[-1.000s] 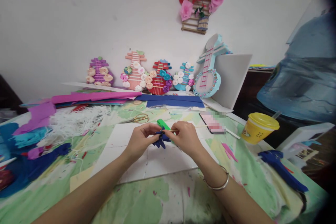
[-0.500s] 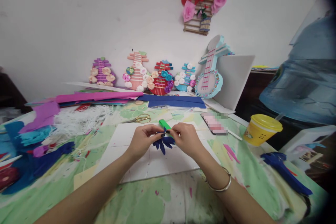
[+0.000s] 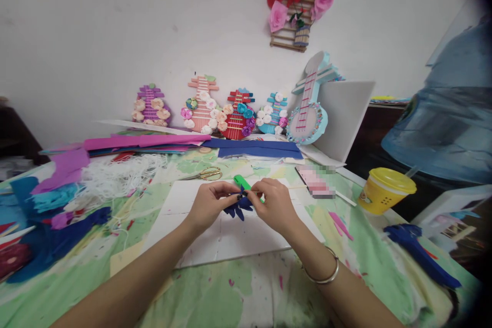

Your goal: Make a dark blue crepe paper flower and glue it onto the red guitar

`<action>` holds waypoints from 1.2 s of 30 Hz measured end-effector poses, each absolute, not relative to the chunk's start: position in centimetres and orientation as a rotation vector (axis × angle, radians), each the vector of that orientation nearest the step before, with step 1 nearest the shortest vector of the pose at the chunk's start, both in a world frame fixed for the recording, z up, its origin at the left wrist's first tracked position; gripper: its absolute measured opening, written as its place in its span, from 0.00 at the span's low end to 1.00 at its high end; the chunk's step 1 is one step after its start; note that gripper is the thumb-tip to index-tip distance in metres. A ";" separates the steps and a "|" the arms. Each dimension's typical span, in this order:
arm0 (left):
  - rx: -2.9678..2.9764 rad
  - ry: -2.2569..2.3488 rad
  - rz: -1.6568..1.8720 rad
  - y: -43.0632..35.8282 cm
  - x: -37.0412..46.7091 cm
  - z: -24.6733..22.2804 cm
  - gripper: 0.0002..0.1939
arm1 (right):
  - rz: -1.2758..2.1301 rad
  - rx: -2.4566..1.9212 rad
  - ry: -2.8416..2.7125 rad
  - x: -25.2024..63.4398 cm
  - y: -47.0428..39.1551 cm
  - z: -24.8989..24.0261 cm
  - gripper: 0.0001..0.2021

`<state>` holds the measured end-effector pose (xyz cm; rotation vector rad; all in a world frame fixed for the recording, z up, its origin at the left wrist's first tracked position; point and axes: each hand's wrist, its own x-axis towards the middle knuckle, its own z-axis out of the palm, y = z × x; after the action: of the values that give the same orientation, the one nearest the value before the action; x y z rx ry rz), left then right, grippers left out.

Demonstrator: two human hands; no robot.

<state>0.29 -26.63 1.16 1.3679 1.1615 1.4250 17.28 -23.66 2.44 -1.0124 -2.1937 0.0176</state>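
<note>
Over a white board, both hands meet at a dark blue flower-like piece with petal-shaped strips hanging down. My left hand pinches it from the left between thumb and fingers. From the right, my right hand has its thumb and index finger closed on the same piece; its top is hidden by the fingertips. A bright green box-cutter-like tool lies just behind the hands, partly covered by the right one. A thin pale stick-like line shows beside the right hand; whether it is held I cannot tell.
Gold-handled scissors lie behind the board. White cord and coloured paper scraps pile up at left. On the right are a phone, a yellow cup and a blue glue-gun-like tool. Decorated lute shapes stand behind.
My right hand's fingers have shifted slightly and curled higher over the blue piece, and its petals have tilted a little. The thin pale line has come into sight beside the right hand.
</note>
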 end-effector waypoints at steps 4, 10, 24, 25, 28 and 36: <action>1.443 1.165 1.416 -26.7 0.3 1.3 0.09 | 0.021 -1.024 -2.158 17.1 -23.6 2.3 0.13; 1.616 1.217 1.431 -26.9 0.4 1.4 0.05 | 0.117 -1.059 -2.141 17.0 -23.3 2.2 0.13; 1.812 1.336 1.465 -27.3 0.4 1.8 0.06 | 0.198 -1.018 -2.117 17.1 -23.1 2.2 0.10; 1.812 1.332 1.464 -27.3 0.4 1.8 0.06 | 0.200 -1.015 -2.124 17.1 -23.1 2.2 0.10; 1.815 1.327 1.447 -27.2 0.1 1.6 0.07 | 0.178 -1.015 -2.139 17.1 -23.1 2.3 0.10; 1.754 1.288 1.460 -26.6 -0.2 1.1 0.08 | 0.031 -0.952 -2.232 17.6 -22.2 1.9 0.09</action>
<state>-0.18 -26.61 1.09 1.7539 1.2877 1.4600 17.63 -22.20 1.87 -0.9516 -2.2321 0.0307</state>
